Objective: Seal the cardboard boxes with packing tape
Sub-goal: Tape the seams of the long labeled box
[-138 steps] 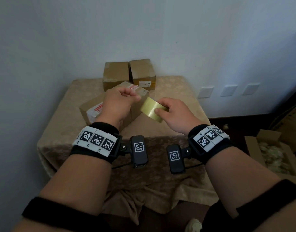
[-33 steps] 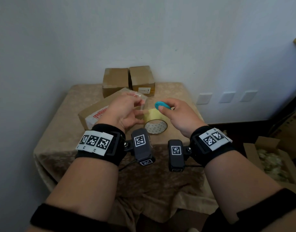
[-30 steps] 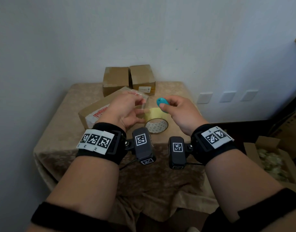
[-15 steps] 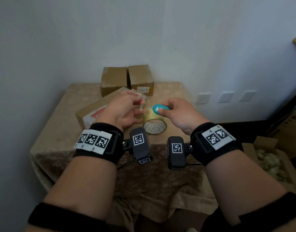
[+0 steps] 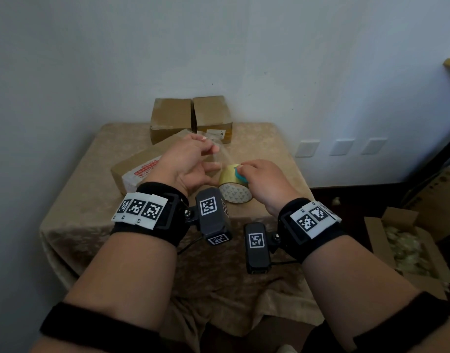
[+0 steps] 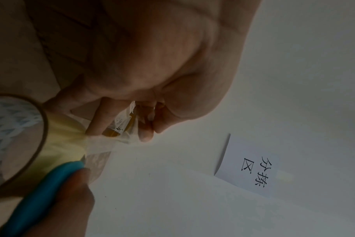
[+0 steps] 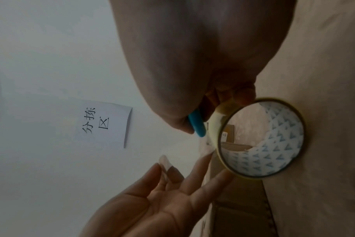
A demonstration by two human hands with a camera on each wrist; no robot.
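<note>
On the cloth-covered table (image 5: 96, 194) a roll of packing tape (image 5: 232, 186) stands on its edge at about the centre, its printed core facing the person. The left hand (image 5: 187, 165), at 11 o'clock from the roll, pinches the free end of a clear tape strip (image 5: 218, 154) between thumb and forefinger — the other fingers (image 7: 203, 162) are spread toward the roll, one fingertip touching its rim in the right wrist view. The strip runs taut from that pinch down to the top of the roll.

The right hand (image 5: 264, 182), at 3 o'clock from the roll, grips a small blue cutter (image 5: 240, 177) with its fingers curled round it; the cutter's tip lies against the roll just where the strip leaves it, as the left wrist view shows (image 6: 49, 190).

A long cardboard box (image 5: 142, 169) with a red-printed label lies at 10 o'clock from the roll, partly behind the left hand. Two smaller cardboard boxes (image 5: 190, 115) sit side by side at 12 o'clock, against the wall — one carries a white label. A paper sign (image 7: 105, 121) with black characters hangs on the wall. An open carton (image 5: 407, 248) of pale filler stands on the floor at 4 o'clock.
</note>
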